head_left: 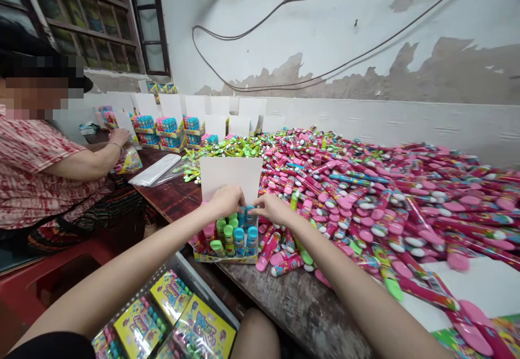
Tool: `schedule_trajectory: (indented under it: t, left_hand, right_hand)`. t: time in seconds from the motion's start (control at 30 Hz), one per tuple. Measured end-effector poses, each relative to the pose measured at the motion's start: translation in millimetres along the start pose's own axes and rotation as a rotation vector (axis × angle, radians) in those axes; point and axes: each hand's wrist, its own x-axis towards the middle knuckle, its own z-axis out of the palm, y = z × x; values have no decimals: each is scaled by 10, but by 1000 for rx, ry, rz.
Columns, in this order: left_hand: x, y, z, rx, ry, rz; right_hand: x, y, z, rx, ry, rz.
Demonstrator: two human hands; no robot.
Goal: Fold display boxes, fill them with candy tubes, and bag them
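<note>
A cardboard display box with a tall white back card stands at the table's front edge. Upright tubes fill it: pink-capped at the left, green-capped tubes in the middle and blue-capped ones at the right. One green-capped tube leans at the front. My left hand reaches over the back rows with curled fingers; their tips are hidden. At the back right corner, my right hand has its fingers closed at the top of a blue-capped tube.
A large heap of pink tubes covers the table's right side, with green ones behind. Filled display boxes line the back. A crate of packed boxes sits below. At the left, a co-worker handles another box. Plastic bags lie nearby.
</note>
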Motion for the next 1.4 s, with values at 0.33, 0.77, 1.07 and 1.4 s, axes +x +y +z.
schedule_trajectory:
  t: [0.33,0.77,1.07,1.4]
  left_hand:
    - [34,457,-406,41,131,133]
    - [2193,1645,167,228,170,198]
    - [1952,1580,58,236,170,440]
    - [463,1257,-147,-790,368,311]
  right_hand:
    - [-636,511,-542,-200,416,249]
    - [-1137,1596,-1193,-365,484,555]
    - [-1404,1582,-1293,192,865,651]
    - [-1230,553,-942,775,752,363]
